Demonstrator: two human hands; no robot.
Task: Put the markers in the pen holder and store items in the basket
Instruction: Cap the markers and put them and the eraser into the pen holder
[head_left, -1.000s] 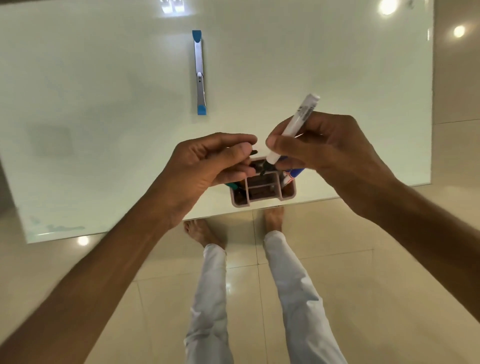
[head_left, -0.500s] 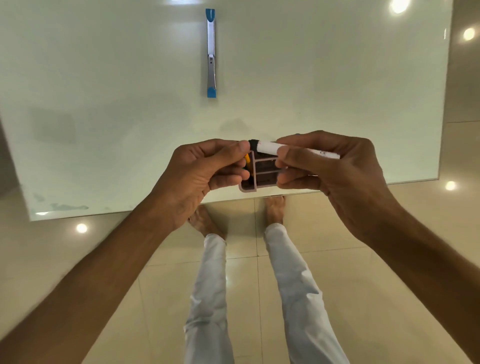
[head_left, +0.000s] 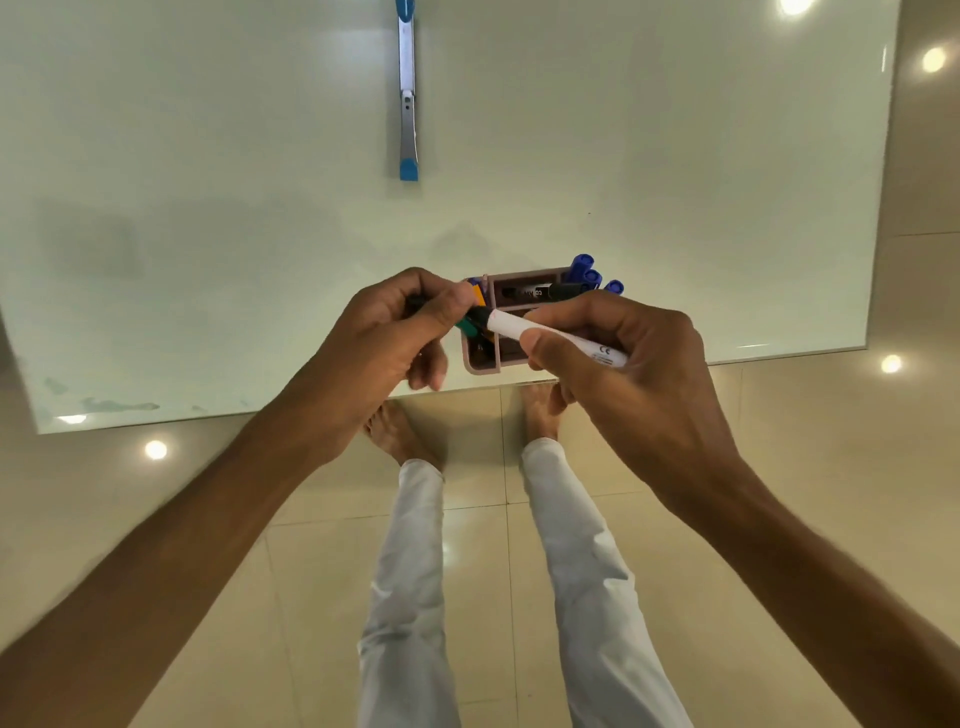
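Note:
A pinkish-brown pen holder (head_left: 480, 361) with several compartments hangs near the whiteboard's lower edge. Blue-capped markers (head_left: 584, 270) stick out of its far right corner, and a black marker lies in its far compartment. My right hand (head_left: 618, 364) grips a white marker (head_left: 524, 332) lying level, its black end pointing left. My left hand (head_left: 395, 332) pinches that black end, over the holder's left side. A green-capped marker (head_left: 466, 327) and something orange (head_left: 479, 299) show just under my left fingers. No basket is in view.
The white board (head_left: 208, 208) fills the upper view. A grey and blue wiper-like tool (head_left: 408, 104) is stuck to it at top centre. Below are glossy beige floor tiles (head_left: 779, 467), my white trouser legs and bare feet.
The white marker swung from pointing up and right to lying level. Both hands came closer to the camera, and the blue-capped markers in the holder came into view.

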